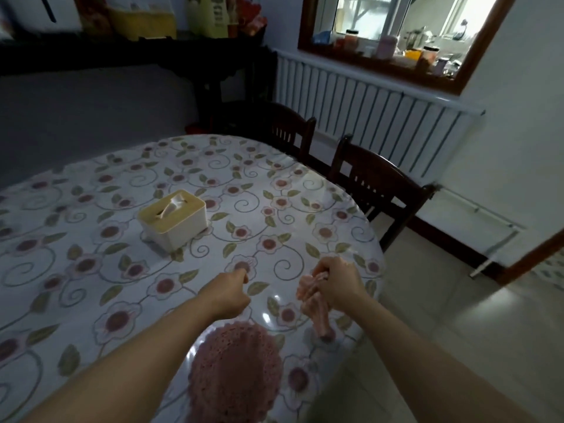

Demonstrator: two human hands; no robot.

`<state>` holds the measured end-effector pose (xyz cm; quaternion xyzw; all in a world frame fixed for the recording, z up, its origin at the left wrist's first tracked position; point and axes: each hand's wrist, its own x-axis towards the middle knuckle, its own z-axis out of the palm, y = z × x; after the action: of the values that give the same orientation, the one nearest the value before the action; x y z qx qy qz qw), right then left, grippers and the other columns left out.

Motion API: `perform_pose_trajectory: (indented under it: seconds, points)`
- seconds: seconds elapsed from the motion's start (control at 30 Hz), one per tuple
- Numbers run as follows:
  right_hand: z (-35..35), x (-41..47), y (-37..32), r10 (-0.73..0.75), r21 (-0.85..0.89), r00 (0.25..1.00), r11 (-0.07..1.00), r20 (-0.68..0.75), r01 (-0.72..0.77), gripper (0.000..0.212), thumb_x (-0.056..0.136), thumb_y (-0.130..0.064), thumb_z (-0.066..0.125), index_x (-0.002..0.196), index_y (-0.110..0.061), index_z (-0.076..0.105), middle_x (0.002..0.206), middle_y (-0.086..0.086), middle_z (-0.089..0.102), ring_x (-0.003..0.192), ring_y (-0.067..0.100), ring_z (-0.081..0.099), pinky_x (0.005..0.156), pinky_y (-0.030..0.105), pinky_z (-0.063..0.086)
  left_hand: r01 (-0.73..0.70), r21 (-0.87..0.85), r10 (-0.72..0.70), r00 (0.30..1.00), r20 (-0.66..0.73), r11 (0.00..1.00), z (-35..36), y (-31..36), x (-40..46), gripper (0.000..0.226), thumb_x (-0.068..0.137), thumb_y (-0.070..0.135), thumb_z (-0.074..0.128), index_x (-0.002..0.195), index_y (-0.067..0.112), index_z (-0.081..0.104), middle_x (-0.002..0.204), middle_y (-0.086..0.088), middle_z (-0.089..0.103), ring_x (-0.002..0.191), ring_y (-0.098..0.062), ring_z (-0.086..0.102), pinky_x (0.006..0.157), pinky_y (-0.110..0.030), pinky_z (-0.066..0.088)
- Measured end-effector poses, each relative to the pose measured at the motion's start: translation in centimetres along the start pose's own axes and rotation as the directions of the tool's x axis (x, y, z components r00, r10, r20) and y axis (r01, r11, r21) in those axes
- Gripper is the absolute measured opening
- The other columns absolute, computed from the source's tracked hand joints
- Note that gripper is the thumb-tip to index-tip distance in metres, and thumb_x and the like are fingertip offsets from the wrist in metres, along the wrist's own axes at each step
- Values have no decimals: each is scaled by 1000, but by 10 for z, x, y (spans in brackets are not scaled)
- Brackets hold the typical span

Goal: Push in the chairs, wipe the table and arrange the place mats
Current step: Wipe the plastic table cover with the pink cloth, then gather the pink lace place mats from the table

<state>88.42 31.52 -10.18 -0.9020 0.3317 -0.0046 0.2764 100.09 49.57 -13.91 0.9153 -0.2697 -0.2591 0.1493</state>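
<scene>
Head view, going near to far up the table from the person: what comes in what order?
Pink mat → left hand → tissue box → far chair past the table edge.

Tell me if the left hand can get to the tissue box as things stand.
Probably yes. The left hand looks empty, loosely closed above the table, and only bare tablecloth lies between it and the tissue box. The cloth is in the right hand.
</scene>
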Motion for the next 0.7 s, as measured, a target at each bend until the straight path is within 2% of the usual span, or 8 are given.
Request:
perform_pose_trajectory:
  seconds: [0.1,0.3,0.37,0.43,0.5,0.57,0.7]
  points:
    - [-13,39,24,24,-3,1000,1000,4,-24,22,84,4,50,90,-8,67,88,10,65,67,17,58,54,24,48,6,-16,-6,1000,-14,1000,5,29,30,45,86,23,55,129,14,43,135,-10,48,118,-23,50,90,-31,42]
    - [-35,131,75,37,-15,997,999,65,-36,11,84,-7,54,90,-10,63,95,13,65,83,28,63,71,37,55,117,-39,-119,990,-81,992,13,84,90,47,86,27,56,131,20,44,134,-5,51,117,-21,51,91,-32,43]
    - [-36,153,89,37,-24,993,999,109,-34,10,83,-16,58,92,-12,62,96,11,66,86,28,63,73,36,55,146,-67,-152,984,-96,987,16,95,104,45,86,27,55,129,21,44,133,-4,51,116,-21,51,89,-30,43]
    - [-32,170,95,7,-111,978,994,209,16,22,81,-26,60,100,-14,60,104,10,65,95,27,61,79,31,51,166,-104,-178,977,-119,981,16,100,115,44,86,27,55,128,22,44,134,-2,50,116,-20,51,88,-29,41]
    - [-23,184,94,-21,-183,955,980,297,78,38,80,-28,59,116,-14,56,117,10,62,109,28,55,91,31,47,196,-121,-213,966,-144,973,15,100,119,43,86,29,55,127,23,45,135,0,49,118,-19,50,90,-31,42]
    - [-10,188,87,-65,-179,922,973,381,143,52,81,-28,62,129,-14,49,129,9,56,118,27,51,99,32,43,235,-140,-255,955,-153,962,14,94,117,42,86,30,55,126,24,45,134,0,49,116,-18,50,89,-30,43]
    - [19,176,56,-185,-101,846,958,499,268,64,82,-31,65,138,-14,40,140,8,44,129,25,41,105,32,38,321,-178,-349,924,-157,930,6,74,100,39,84,28,54,122,23,47,130,-2,52,108,-18,53,78,-27,40]
